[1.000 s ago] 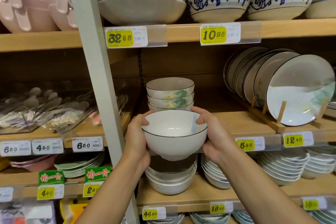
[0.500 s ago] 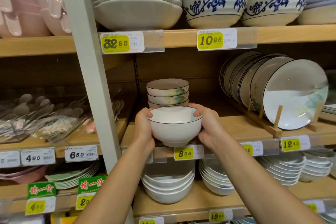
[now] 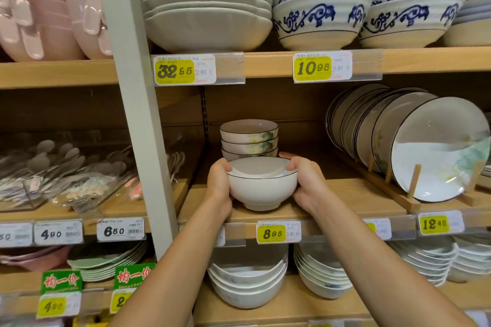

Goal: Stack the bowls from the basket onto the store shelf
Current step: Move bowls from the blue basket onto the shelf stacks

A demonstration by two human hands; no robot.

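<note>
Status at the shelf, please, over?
Both gripping: left hand, right hand hold white bowl by its sides. Bowl upright at shelf front, before stack of three. Plates off right, clear.

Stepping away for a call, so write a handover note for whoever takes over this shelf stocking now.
Left hand and right hand each grip a side of the white bowl.
Its foot is at, perhaps on, the middle shelf, in front of the stack of three flowered bowls, not on it.
Done: bowl brought to the shelf.
Left: probably lift it onto the stack, then release. The basket is out of view, so how many remain is unknown.
</note>
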